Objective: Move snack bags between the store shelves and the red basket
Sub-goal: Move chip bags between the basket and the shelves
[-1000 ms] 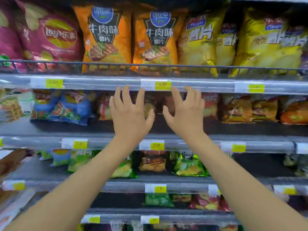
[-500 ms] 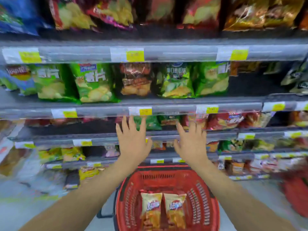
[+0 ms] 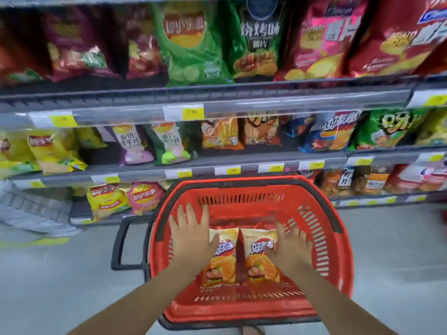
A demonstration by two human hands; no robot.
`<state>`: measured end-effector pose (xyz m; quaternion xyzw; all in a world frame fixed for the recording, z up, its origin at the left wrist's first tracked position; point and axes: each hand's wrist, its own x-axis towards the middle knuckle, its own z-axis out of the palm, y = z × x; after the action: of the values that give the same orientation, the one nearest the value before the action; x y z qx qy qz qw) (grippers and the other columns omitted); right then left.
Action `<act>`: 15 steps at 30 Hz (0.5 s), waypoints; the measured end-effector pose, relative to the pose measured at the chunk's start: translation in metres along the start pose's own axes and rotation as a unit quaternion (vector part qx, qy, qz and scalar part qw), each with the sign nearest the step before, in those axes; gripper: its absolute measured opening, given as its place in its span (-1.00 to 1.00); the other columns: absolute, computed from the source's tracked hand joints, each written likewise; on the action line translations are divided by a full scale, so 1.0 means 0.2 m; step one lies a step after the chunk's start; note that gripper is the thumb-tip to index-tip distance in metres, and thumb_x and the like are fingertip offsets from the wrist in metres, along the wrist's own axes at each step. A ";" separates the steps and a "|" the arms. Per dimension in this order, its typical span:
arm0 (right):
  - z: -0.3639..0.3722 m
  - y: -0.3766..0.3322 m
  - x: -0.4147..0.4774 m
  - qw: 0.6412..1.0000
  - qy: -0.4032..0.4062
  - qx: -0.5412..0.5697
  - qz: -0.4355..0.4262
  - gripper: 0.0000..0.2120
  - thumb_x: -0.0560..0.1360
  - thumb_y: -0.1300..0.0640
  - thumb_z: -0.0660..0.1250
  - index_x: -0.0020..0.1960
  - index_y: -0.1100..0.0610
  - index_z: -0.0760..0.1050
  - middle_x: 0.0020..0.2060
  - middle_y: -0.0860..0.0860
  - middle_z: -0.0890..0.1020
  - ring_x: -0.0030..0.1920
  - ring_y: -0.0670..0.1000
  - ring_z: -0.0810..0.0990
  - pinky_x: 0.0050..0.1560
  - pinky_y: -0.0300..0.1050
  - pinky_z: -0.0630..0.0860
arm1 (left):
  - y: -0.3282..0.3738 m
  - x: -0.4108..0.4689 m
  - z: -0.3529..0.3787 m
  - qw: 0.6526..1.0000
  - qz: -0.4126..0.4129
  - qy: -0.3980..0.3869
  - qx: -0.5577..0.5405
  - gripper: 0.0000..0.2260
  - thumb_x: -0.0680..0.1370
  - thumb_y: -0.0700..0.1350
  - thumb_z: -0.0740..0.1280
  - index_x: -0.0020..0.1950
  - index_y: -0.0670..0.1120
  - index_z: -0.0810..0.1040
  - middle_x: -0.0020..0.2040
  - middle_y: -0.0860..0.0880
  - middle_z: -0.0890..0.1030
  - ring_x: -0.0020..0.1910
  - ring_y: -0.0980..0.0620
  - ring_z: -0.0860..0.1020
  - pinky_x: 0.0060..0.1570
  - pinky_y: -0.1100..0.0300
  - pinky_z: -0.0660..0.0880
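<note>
Snack aisle: store shelves point(image 3: 217, 163) packed with chip bags top to bottom, and on the grey floor point(image 3: 60, 274) in front sits the red basket point(image 3: 321, 213). Flat on its bottom lie the left orange chip bag point(image 3: 221, 269) and the right orange chip bag point(image 3: 260, 267), side by side with a narrow gap between them. Both hands are down inside the basket, fingers spread and straight, gripping nothing. The left hand point(image 3: 191, 240) is over its bag's outer edge, the right hand point(image 3: 290, 250) likewise. Whether the palms touch foil, I can't tell. This looks like a pick-up from the basket. Best play: slide the fingers under each outer edge, pinch the seam rather than the puffed middle, and lift both level, clear of the rim.
</note>
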<state>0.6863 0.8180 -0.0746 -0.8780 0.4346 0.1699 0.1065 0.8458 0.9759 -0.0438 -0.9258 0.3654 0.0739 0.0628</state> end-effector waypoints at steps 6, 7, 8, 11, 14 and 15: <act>0.65 0.04 0.43 0.996 -0.085 -0.021 -0.003 -0.07 0.38 -0.41 0.24 0.54 -0.14 -0.18 0.43 0.25 0.20 0.40 0.26 0.22 0.31 0.14 0.29 | 0.12 0.20 0.75 0.997 0.007 -0.080 0.020 -0.24 0.54 0.35 0.07 0.58 0.01 -0.14 0.55 -0.28 0.00 0.52 -0.31 -0.02 0.43 -0.26 -0.01; 0.73 0.05 0.50 0.995 -0.093 -0.025 -0.005 -0.05 0.38 -0.42 0.25 0.54 -0.15 -0.22 0.45 0.27 0.16 0.42 0.27 0.20 0.32 0.16 0.28 | 0.14 0.24 0.85 0.995 0.014 -0.093 0.023 -0.23 0.54 0.36 0.07 0.58 0.01 -0.17 0.55 -0.28 -0.03 0.52 -0.32 -0.03 0.42 -0.26 -0.01; 0.81 0.05 0.56 0.995 -0.100 -0.026 -0.006 -0.03 0.37 -0.43 0.25 0.53 -0.16 -0.25 0.47 0.28 0.12 0.44 0.27 0.16 0.32 0.18 0.27 | 0.14 0.28 0.95 0.994 0.021 -0.106 0.024 -0.21 0.53 0.37 0.08 0.58 0.01 -0.19 0.56 -0.28 -0.06 0.52 -0.32 -0.05 0.43 -0.26 0.00; 1.01 0.05 0.71 0.994 -0.106 -0.019 0.003 0.04 0.32 -0.46 0.29 0.51 -0.21 -0.31 0.50 0.29 0.04 0.48 0.29 0.09 0.33 0.22 0.26 | 0.16 0.39 1.20 0.990 0.040 -0.131 0.036 -0.14 0.49 0.42 0.11 0.57 0.02 -0.23 0.56 -0.25 -0.14 0.52 -0.32 -0.12 0.44 -0.25 0.00; 1.16 0.05 0.83 0.994 -0.102 -0.001 0.027 0.11 0.25 -0.46 0.36 0.51 -0.23 -0.30 0.49 0.30 0.00 0.49 0.30 0.03 0.32 0.27 0.25 | 0.17 0.49 1.39 0.988 0.065 -0.136 0.040 -0.06 0.42 0.45 0.18 0.57 0.02 -0.20 0.57 -0.22 -0.15 0.52 -0.31 -0.16 0.45 -0.28 -0.10; 1.20 0.05 0.86 0.994 -0.105 -0.001 0.031 0.13 0.22 -0.46 0.38 0.51 -0.24 -0.29 0.49 0.29 -0.01 0.49 0.30 0.02 0.31 0.28 0.25 | 0.17 0.53 1.45 0.986 0.078 -0.140 0.044 -0.03 0.40 0.46 0.20 0.57 0.01 -0.20 0.57 -0.21 -0.15 0.52 -0.31 -0.17 0.45 -0.28 -0.13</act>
<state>0.7258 0.7661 -0.3634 -0.8416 0.4477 0.2646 0.1458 0.8718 0.9301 -0.3491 -0.8711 0.4273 0.1913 0.1486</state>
